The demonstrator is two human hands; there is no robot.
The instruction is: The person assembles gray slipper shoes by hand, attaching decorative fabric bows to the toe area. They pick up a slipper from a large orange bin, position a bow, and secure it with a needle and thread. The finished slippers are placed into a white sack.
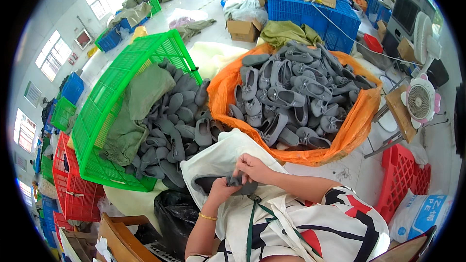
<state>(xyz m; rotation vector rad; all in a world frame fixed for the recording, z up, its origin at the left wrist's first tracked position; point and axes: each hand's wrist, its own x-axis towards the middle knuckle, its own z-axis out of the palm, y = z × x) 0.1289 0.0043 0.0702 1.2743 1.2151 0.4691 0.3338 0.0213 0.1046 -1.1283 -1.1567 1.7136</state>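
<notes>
A grey slip-on shoe [246, 188] lies over the white cloth [213, 162] on my lap, its dark opening toward the left. My left hand [221, 191] wraps round its near side and holds it. Just above the shoe's upper, my right hand [252, 167] has its fingers pinched together. What sits between those fingertips is too small to make out. Beyond my hands, a heap of like grey shoes [296, 90] fills a big orange sack [349, 143]. More grey shoes [170, 140] spill from a tipped green crate [104, 102] at the left.
A black plastic bag [172, 213] stands by my left forearm. Red crates [73, 179] are stacked beyond it. On the right are a red plastic basket [395, 179], a white sack [420, 216] and a small fan [420, 98]. Blue crates [310, 22] stand behind the orange sack.
</notes>
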